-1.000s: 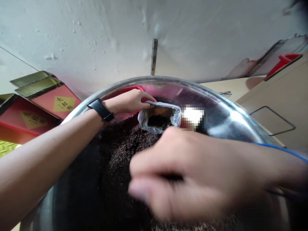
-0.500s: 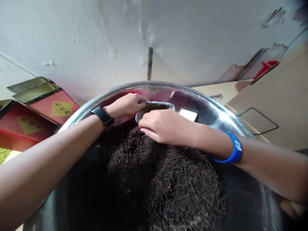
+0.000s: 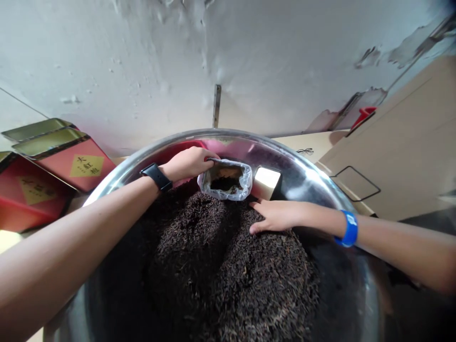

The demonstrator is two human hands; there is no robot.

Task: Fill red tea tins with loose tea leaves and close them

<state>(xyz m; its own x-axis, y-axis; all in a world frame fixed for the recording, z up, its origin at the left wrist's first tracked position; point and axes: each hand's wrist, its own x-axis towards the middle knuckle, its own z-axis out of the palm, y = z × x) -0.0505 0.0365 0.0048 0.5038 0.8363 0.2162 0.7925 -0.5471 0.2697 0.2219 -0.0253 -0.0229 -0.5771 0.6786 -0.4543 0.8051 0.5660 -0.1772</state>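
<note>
A big steel basin (image 3: 306, 175) holds a heap of dark loose tea leaves (image 3: 228, 266). At its far side stands a small open container lined with a clear plastic bag (image 3: 225, 179), some tea inside. My left hand (image 3: 188, 162), a black watch on the wrist, pinches the bag's left rim. My right hand (image 3: 272, 216), a blue wristband behind it, lies flat on the tea just right of the bag, fingers stretched out.
Red and gold tea tins (image 3: 53, 161) are stacked at the left against the white wall (image 3: 178, 61). Cardboard boxes (image 3: 399, 156) stand at the right. A square bright reflection (image 3: 267, 176) shows on the basin's inner wall.
My right hand has left the bag's mouth and come down to the right onto the tea, now flat. My left hand keeps its hold on the rim.
</note>
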